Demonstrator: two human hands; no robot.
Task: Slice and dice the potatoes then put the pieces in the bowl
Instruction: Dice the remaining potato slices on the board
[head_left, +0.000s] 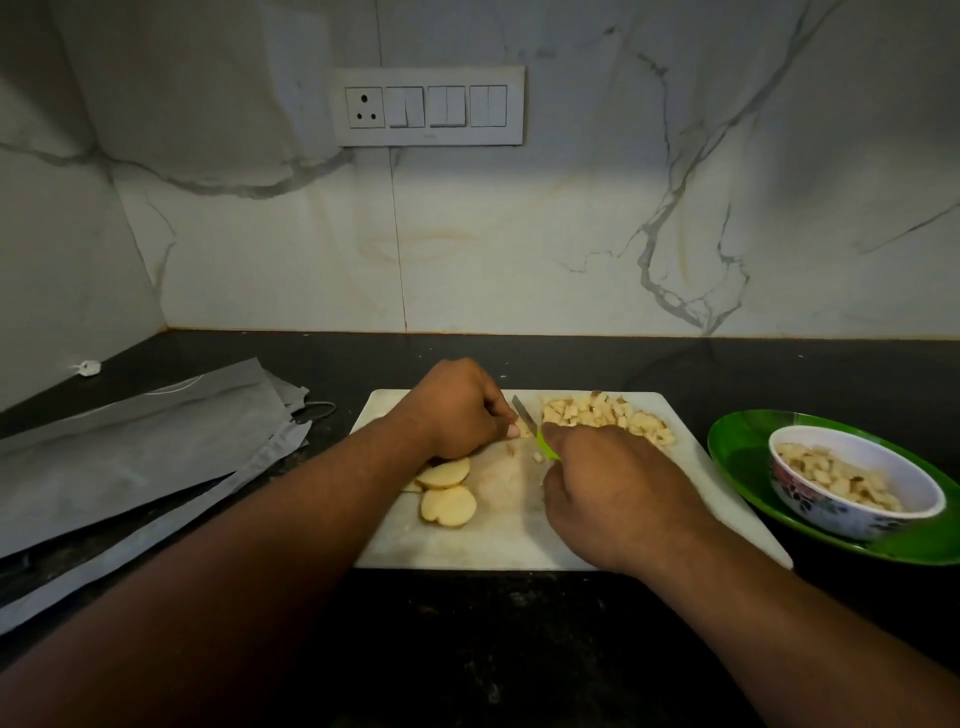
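Because the left hand (457, 410) pinches potato strips (524, 429) beside the knife (523, 410) gripped by the right hand (618, 488), its fingertips risk a nick.

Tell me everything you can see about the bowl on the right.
The bowl is small and round, white inside with a dark floral print on its outer wall. It stands upright on a green plate on the dark counter, right of the cutting board, and is partly filled with pale diced potato pieces. Neither hand touches it.
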